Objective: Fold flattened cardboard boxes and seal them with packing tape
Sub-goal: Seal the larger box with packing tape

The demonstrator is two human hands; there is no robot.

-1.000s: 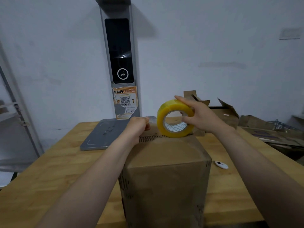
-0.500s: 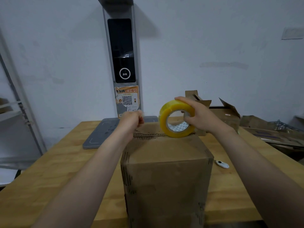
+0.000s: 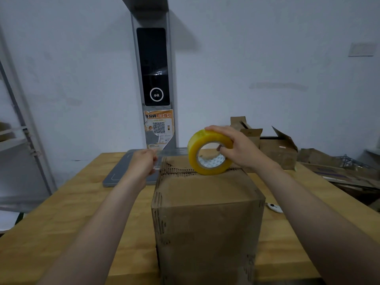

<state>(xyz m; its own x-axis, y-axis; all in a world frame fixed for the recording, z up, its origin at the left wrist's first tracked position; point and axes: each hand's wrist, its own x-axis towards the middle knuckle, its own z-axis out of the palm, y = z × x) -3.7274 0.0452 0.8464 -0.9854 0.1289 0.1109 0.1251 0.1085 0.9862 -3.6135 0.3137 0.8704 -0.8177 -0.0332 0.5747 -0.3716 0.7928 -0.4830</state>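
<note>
A folded brown cardboard box stands upright on the wooden table, its top flaps closed along a seam near the far edge. A yellow roll of clear packing tape rests on edge on the box top by that seam. My right hand grips the roll, fingers over its rim and thumb in the core. My left hand is off the box's far left corner, pinching the free end of the tape, which stretches as a clear strip from the roll.
A grey scanner stand with a flat base rises behind the box. Opened and flattened cardboard boxes pile at the back right. A small white object lies right of the box. A metal shelf frame stands at left.
My left hand has drawn the tape end leftward, from over the box top to past its left edge. The roll has stayed at the seam under my right hand.
</note>
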